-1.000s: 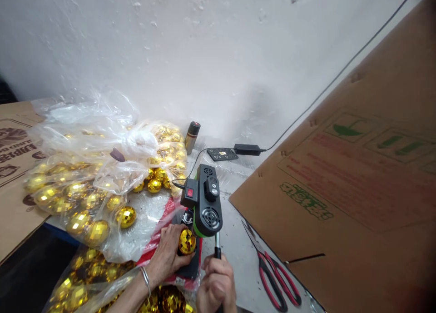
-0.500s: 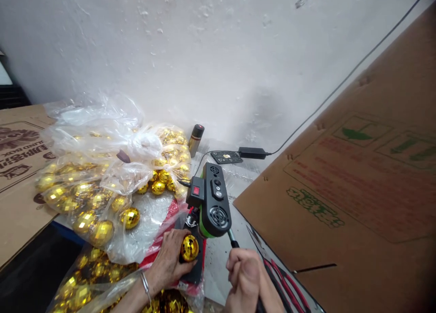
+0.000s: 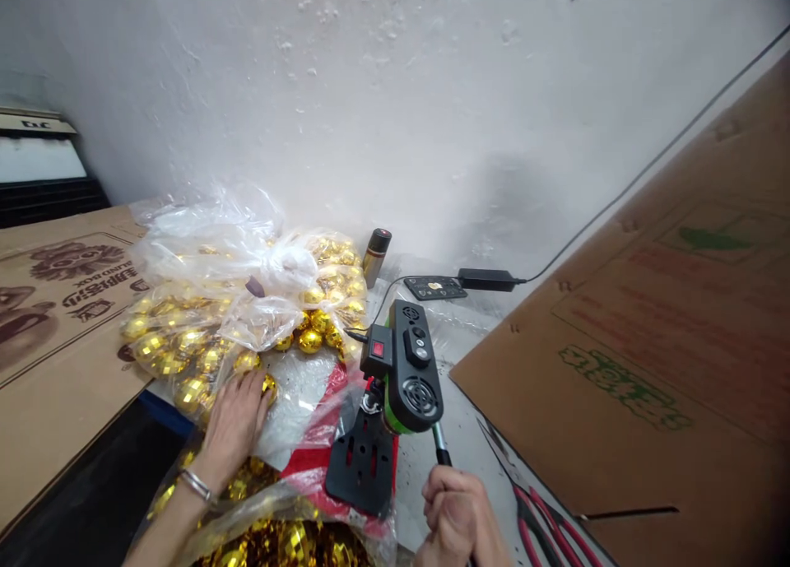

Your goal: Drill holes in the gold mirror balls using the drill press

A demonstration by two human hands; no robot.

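Note:
My left hand [image 3: 238, 415], with a silver bangle at the wrist, reaches over the mouth of a clear plastic bag [image 3: 293, 258] of gold mirror balls. Its fingers curl round one gold mirror ball [image 3: 270, 388], which shows partly past the fingertips. My right hand [image 3: 460, 513] is closed round the black grip of a lever [image 3: 440, 439] on a small press machine [image 3: 415, 369] with a black-and-green head, round vents and a red switch. Below that head, the machine's slotted black base plate [image 3: 363, 462] lies bare on red material.
More gold balls fill an open bag [image 3: 296, 542] at the bottom. Pliers with red handles [image 3: 546, 522] lie right of my right hand. A spray can [image 3: 376, 256] and power adapter [image 3: 487, 280] sit near the wall. Cardboard boxes [image 3: 666, 369] flank the space.
My left hand has left the base plate, where it held a gold ball, and moved left to another ball at the bag. That plate is now bare. My right hand stays on the lever.

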